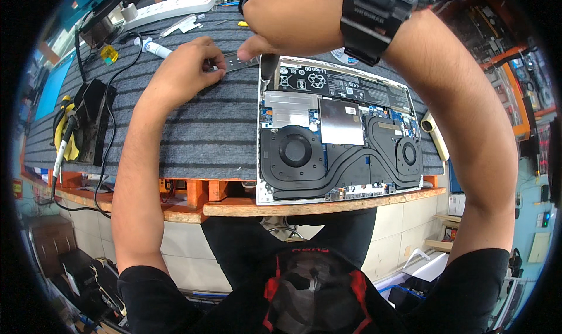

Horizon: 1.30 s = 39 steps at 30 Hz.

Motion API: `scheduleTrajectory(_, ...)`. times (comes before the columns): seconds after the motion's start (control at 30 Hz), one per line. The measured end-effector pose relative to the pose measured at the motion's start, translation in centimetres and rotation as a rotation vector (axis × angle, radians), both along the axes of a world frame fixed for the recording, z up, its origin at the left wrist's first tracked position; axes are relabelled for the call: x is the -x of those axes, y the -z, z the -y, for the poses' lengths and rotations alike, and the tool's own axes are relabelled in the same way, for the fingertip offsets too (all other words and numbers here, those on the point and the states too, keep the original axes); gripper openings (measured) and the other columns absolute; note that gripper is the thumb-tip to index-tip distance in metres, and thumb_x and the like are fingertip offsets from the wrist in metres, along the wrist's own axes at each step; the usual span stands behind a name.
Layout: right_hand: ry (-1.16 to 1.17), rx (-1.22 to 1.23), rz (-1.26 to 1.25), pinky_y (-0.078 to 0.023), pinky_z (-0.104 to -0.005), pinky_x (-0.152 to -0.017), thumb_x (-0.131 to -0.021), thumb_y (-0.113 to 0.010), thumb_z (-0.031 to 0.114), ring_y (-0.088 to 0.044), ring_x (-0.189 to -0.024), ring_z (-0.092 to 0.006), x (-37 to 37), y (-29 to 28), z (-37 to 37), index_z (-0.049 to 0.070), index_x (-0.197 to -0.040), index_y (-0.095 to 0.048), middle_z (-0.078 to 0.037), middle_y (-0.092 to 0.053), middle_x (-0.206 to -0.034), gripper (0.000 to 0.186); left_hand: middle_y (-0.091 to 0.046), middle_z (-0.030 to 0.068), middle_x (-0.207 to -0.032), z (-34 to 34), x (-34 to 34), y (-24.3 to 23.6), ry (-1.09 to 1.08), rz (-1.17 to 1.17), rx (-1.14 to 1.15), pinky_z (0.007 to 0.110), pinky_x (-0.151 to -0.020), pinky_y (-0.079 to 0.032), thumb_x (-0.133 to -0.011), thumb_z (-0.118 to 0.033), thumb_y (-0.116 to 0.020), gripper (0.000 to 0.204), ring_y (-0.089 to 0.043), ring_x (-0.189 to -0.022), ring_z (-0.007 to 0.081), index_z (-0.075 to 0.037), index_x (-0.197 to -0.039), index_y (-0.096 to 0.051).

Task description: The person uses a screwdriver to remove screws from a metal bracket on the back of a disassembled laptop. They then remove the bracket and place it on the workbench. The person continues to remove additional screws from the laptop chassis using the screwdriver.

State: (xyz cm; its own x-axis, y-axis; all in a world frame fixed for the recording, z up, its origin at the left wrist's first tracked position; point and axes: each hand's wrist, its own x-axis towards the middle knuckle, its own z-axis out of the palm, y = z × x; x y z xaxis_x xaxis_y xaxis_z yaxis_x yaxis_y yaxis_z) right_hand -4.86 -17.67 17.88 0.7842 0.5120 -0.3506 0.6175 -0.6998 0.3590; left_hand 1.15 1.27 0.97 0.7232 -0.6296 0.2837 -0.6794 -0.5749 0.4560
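An opened laptop base (345, 152) lies at the table's front edge, with two black fans, dark heat pipes, a silver cover plate and a black battery (345, 85) exposed. My right hand (290, 18) reaches over its far left corner, closed around a dark screwdriver (268, 68) that points down at the laptop's left edge. Most of its fingers are hidden behind the hand and wrist. To the left, my left hand (196, 62) is curled with fingertips together at a small light piece, too small to name. A dark flat plate with small holes (237, 62) lies between both hands.
A white power strip (170, 11) runs along the back left. At the left are a soldering iron (64, 144) with its cable and a black stand (93, 120). A white tube (156, 48) lies behind my left hand. A cream roll (434, 136) is right of the laptop.
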Motion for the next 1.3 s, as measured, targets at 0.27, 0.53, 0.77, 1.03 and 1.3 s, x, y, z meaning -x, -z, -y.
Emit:
scheduleTrajectory(0.27,-0.118,-0.015,-0.013,-0.058,-0.0442,-0.080,-0.090,-0.068,0.023,-0.074,-0.093,-0.0350,-0.1,0.1,1.0,0.002,-0.104,-0.077,-0.019,-0.076,-0.097,0.026,-0.071,0.0118,-0.090,0.2,0.5,-0.9,-0.098,-0.052,0.126,0.034,-0.079,-0.054,-0.083,-0.005,-0.075,0.018,-0.068,-0.085,0.0198,0.002,-0.098,-0.070)
scheduleTrajectory(0.53,-0.119,0.047,-0.023,-0.058,-0.0445,-0.078,-0.090,-0.064,0.018,-0.074,-0.091,-0.0366,0.1,-0.1,0.4,0.002,-0.106,-0.075,-0.018,-0.076,-0.097,0.025,-0.073,0.0088,-0.092,0.0,0.4,-1.2,-0.061,-0.087,0.161,0.031,-0.077,-0.053,-0.087,-0.004,-0.074,0.019,-0.067,-0.084,0.0154,0.001,-0.105,-0.071)
scheduleTrajectory(0.77,-0.037,0.033,0.036,-0.057,-0.0473,-0.079,-0.092,-0.065,0.024,-0.073,-0.095,-0.0354,-0.1,1.0,0.8,0.003,-0.107,-0.073,-0.019,-0.075,-0.098,0.027,-0.075,0.0085,-0.096,-0.1,0.2,-1.0,-0.087,-0.097,0.159,0.032,-0.078,-0.053,-0.092,-0.013,-0.074,0.021,-0.068,-0.085,0.0159,-0.002,-0.109,-0.075)
scheduleTrajectory(1.03,-0.153,-0.023,-0.005,-0.057,-0.0449,-0.081,-0.091,-0.064,0.024,-0.073,-0.095,-0.0353,-0.1,0.5,1.5,0.003,-0.104,-0.074,-0.018,-0.075,-0.098,0.026,-0.076,0.0072,-0.096,-0.3,-0.2,-0.6,-0.024,-0.031,0.217,0.031,-0.079,-0.053,-0.093,-0.012,-0.073,0.019,-0.068,-0.085,0.0163,-0.002,-0.109,-0.075)
scheduleTrajectory(1.3,-0.072,-0.024,0.051,-0.058,-0.0455,-0.078,-0.089,-0.069,0.024,-0.074,-0.089,-0.0342,-1.0,1.9,1.3,0.003,-0.097,-0.078,-0.017,-0.076,-0.094,0.025,-0.075,0.0068,-0.093,0.1,0.0,-0.9,-0.063,-0.100,0.222,0.030,-0.079,-0.054,-0.093,-0.016,-0.075,0.021,-0.068,-0.085,0.0153,-0.002,-0.109,-0.075)
